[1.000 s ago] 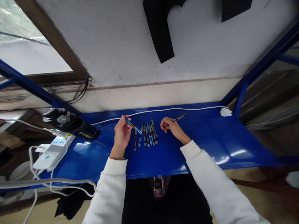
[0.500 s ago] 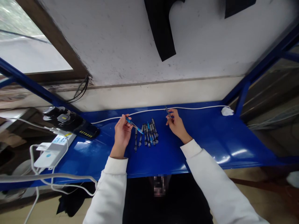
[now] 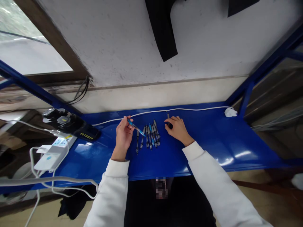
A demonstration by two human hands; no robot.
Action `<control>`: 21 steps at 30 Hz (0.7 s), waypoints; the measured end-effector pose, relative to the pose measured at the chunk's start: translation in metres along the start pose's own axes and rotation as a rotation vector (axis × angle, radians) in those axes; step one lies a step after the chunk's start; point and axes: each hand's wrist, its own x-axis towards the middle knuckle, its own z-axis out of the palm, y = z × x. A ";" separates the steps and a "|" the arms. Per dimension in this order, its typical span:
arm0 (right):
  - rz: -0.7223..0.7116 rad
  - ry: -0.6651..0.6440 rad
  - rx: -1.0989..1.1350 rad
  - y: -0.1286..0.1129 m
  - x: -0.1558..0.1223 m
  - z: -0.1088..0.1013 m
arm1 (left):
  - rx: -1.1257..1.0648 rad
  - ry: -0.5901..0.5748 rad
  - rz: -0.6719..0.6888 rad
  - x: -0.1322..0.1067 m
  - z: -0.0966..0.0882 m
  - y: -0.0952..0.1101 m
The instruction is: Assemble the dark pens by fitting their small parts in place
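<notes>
My left hand (image 3: pixel 123 134) is closed around a blue pen (image 3: pixel 136 127), its tip slanting down to the right over the pens on the table. My right hand (image 3: pixel 177 128) is bent low over the blue tabletop, thumb and fingers closed on a dark pen (image 3: pixel 168 115) whose far end points toward the wall. Between the hands lies a row of several pens (image 3: pixel 151 135), mostly grey and black with one bright blue among them. They lie side by side, roughly lengthwise to me. The fingers partly hide the right hand's pen.
A white cable (image 3: pixel 151 111) runs along the table's back edge to a white lump (image 3: pixel 230 112). On the left are a black bottle-like object (image 3: pixel 78 126) and a white power strip (image 3: pixel 53 154) with cords. Blue frame posts (image 3: pixel 246 97) stand at the sides.
My right hand has turned palm-down and lowered the dark pen from a tilted hold toward the tabletop. My left hand and its blue pen stay almost still.
</notes>
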 end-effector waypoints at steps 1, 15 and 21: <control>-0.001 0.010 -0.004 0.001 0.000 0.001 | 0.001 0.002 -0.002 0.000 0.000 0.000; 0.067 0.155 0.428 -0.014 0.004 -0.009 | 0.003 -0.046 -0.006 -0.004 0.004 -0.001; 0.119 -0.077 0.994 -0.037 0.001 -0.018 | 0.091 -0.228 -0.057 -0.009 0.009 -0.008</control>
